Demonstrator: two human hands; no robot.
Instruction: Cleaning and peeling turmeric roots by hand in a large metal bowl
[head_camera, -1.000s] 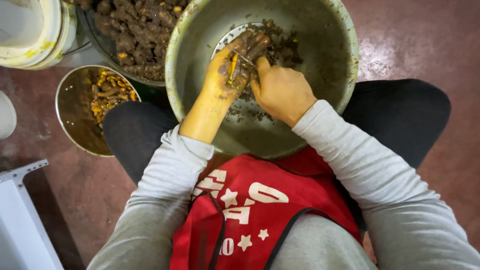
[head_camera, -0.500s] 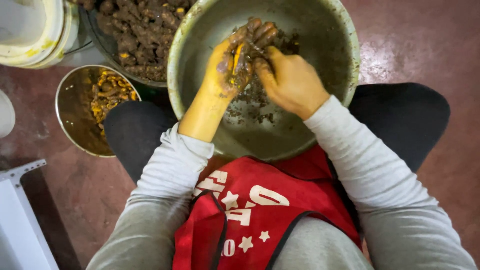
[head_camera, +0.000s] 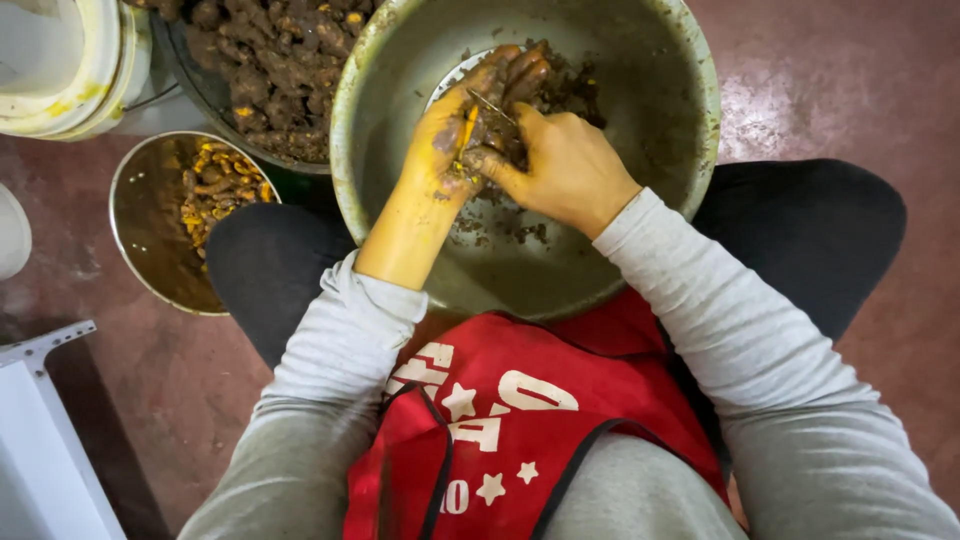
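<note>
From left: a small steel bowl (head_camera: 150, 225) holds the few peeled yellow-orange pieces done so far; behind it a dark tub (head_camera: 205, 90) still heaped with muddy unpeeled roots, so most remains. In the large steel basin (head_camera: 400, 130) on your lap, your left hand (head_camera: 445, 140) grips a root (head_camera: 490, 135), and your right hand (head_camera: 565, 170) pinches a thin blade (head_camera: 490, 105) against it above brown peelings.

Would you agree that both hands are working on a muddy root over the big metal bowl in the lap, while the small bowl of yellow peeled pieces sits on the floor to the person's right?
Not quite: the head view shows the small bowl on the person's left. The rest holds: left hand and right hand work a muddy root over the big metal bowl in the lap.
</note>
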